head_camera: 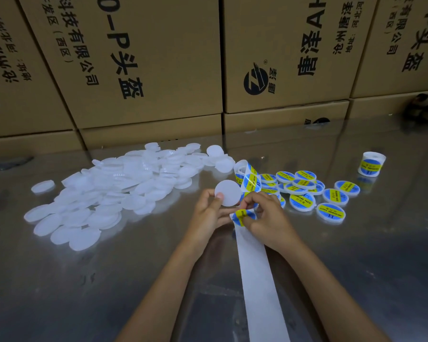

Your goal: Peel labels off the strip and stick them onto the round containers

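Boxes (146, 58) wall off twelve o'clock. Blank lids (114, 191) heap at ten, labelled lids (307, 191) at two. Strip (257, 272) trails to six. Left hand (209, 211) pinches one lid (228, 193); right hand (266, 215) pinches a label (242, 215) at centre.

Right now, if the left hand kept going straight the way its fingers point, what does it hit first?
Beyond the blank container it already grips, the left hand would probably meet the curled label strip first, then the labelled containers behind it. Depth is hard to judge from this single view.
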{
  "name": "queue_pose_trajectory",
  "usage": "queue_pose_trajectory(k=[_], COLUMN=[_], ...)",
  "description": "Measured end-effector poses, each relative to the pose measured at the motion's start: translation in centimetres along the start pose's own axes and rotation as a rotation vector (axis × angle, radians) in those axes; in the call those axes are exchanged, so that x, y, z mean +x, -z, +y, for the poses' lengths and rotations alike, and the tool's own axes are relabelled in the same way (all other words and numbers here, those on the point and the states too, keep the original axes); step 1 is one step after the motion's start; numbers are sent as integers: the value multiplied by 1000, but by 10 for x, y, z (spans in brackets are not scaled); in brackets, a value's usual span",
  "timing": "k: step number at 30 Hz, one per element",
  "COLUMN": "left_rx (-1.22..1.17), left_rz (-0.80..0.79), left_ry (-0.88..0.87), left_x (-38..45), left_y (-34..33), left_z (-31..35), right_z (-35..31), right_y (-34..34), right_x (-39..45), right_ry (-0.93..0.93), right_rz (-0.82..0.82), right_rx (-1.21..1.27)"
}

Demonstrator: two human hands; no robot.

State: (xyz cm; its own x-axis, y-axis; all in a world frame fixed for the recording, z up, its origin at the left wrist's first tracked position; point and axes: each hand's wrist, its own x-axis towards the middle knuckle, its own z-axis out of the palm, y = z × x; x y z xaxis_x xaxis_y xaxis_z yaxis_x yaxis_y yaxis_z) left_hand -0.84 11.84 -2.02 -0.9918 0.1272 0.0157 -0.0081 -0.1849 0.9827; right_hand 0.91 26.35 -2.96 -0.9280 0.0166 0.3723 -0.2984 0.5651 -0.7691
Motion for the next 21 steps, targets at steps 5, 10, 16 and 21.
queue_pose_trajectory(k=[5, 10, 16, 21], left_rx=[32, 233, 299, 90], left_rz=[36, 92, 123, 117], left_ry=[-11, -60, -71, -49], left_x=[0, 2, -2, -6], left_y=[4, 9, 17, 16], left_z=[3, 2, 7, 12], right_z=[-9, -17, -14, -16], right_y=[3, 8, 15, 13], right_x=[-1, 1, 3, 4], right_ry=[134, -87, -277, -265], right_rz=[54, 35, 85, 115], right_rx=[72, 540, 797, 811])
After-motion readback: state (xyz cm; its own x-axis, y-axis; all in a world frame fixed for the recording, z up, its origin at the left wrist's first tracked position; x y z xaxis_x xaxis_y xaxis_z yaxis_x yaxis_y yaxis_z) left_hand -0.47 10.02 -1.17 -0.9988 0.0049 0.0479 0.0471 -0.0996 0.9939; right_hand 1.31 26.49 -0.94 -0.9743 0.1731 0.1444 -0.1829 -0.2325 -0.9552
